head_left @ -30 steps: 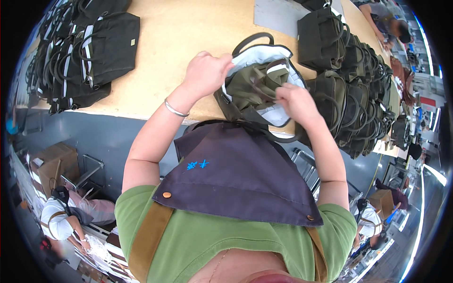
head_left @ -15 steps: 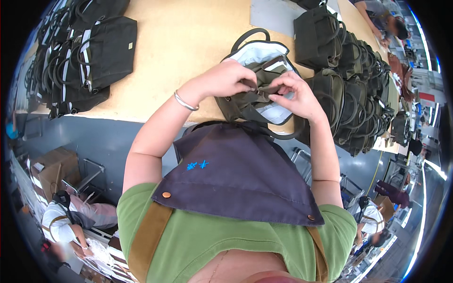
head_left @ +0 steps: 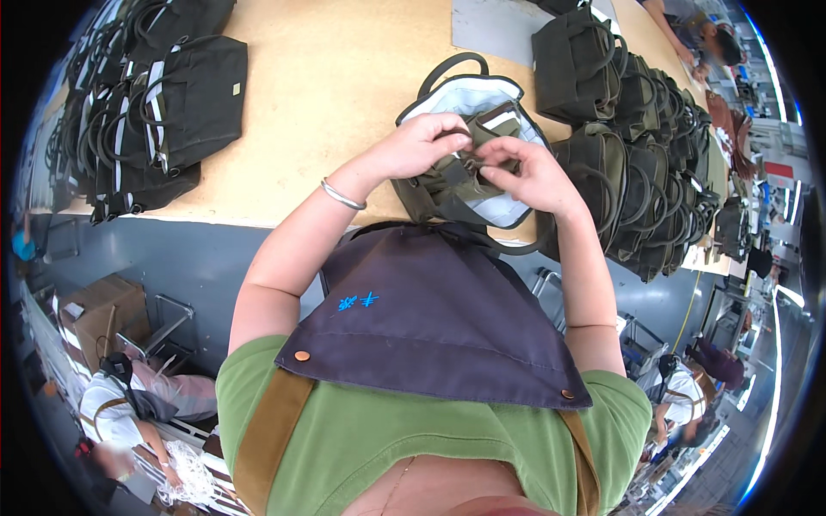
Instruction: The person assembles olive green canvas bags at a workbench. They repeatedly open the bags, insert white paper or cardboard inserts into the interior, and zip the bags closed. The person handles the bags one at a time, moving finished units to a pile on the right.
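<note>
A dark olive handbag (head_left: 419, 199) with a pale lining (head_left: 503, 209) lies with its mouth spread in front of me, on the table's near side. Folded olive fabric (head_left: 456, 175) fills its middle. At the left of the opening, my left hand (head_left: 422, 144) is closed, thumb and fingers pinching a dark edge of that fabric. My right hand (head_left: 532, 175) reaches in from the right, its fingers curled close to the left fingertips; what they grip is too small to make out. One handle (head_left: 453, 58) stands up at the bag's far side.
Dark handbags (head_left: 194, 103) are piled at the left of the tan table (head_left: 335, 77). More olive handbags (head_left: 576, 77) crowd the right, close to my right hand. A grey sheet (head_left: 490, 30) lies at the back. Other people sit or stand farther off on both sides.
The olive fabric between my hands has sunk and spread inside the bag. My left hand has turned slightly, and my right fingers have curled in closer to the left ones.
</note>
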`<state>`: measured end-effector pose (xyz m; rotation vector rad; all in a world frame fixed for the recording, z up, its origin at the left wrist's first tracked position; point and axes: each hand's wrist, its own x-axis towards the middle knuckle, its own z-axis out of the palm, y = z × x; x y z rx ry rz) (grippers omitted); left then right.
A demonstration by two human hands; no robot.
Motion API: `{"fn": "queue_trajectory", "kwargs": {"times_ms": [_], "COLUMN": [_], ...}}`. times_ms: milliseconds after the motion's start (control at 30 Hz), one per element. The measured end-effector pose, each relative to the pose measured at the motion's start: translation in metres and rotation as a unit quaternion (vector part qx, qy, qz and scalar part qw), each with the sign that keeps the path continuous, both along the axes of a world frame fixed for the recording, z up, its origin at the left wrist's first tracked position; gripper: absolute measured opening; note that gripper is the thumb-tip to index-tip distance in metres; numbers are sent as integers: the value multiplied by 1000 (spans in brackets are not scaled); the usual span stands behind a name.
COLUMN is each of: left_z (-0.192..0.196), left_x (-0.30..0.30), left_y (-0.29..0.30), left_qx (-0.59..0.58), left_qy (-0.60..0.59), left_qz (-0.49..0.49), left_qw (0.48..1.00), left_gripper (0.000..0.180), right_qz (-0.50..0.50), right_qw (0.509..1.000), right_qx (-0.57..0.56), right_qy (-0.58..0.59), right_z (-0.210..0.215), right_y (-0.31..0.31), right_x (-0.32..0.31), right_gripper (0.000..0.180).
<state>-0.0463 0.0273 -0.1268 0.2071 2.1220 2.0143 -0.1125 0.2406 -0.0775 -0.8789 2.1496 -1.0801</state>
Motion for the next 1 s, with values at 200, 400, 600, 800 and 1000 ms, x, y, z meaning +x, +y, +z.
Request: {"fn": "queue_trajectory", "kwargs": {"times_ms": [200,400,600,800,1000], "left_z": [9,2,9,2,14], "left_x": [10,12,20,18,19], "left_y": [10,-2,-7,-10,3], "left_qx": [-9,87,-36,76,-399], "left_qy": [28,-60,-57,-17,215], "left_qz": [13,-55,-117,12,227], "left_qw": [999,993,991,997,862], "left_gripper": [12,21,23,16,4], "right_qz": [-7,-84,-188,-96,-52], "right_qw": [998,995,980,985,996], "right_qx": [59,-6,-56,9,79], "right_qy": [11,-60,-33,141,-1], "right_z": [22,7,-3,-5,-1], "right_y": [-4,5,7,5,17], "right_x": [7,3,-3,-5,-12], "right_gripper": [12,13,13,17,21]}}
